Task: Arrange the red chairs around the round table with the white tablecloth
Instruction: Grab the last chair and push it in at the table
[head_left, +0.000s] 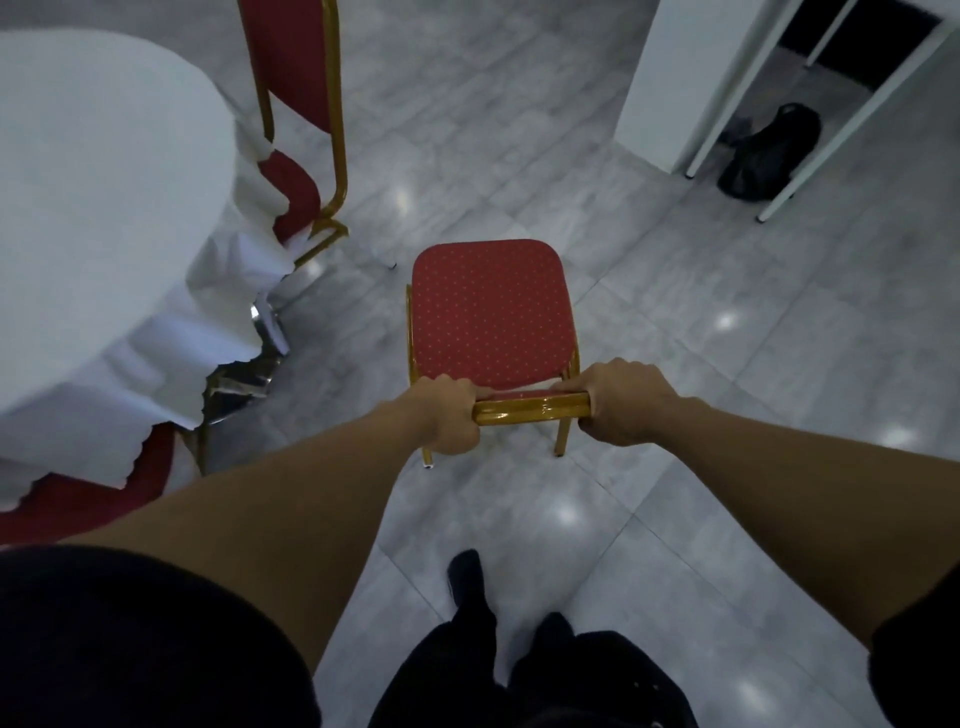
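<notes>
A red chair (491, 312) with a dotted seat and gold frame stands on the floor in front of me, to the right of the round table (98, 208) with the white tablecloth. My left hand (447, 415) and my right hand (621, 408) both grip the gold top rail of its backrest, one at each end. A second red chair (296, 124) is tucked against the table's far right side, its seat partly under the cloth. Part of a third red chair (88, 499) shows under the cloth at the lower left.
The shiny metal table base (249, 374) shows below the torn cloth edge. A white table's legs (727, 104) and a black bag (769, 156) are at the upper right. Glossy grey floor tiles (727, 338) spread around the chair. My dark shoes (467, 577) are below.
</notes>
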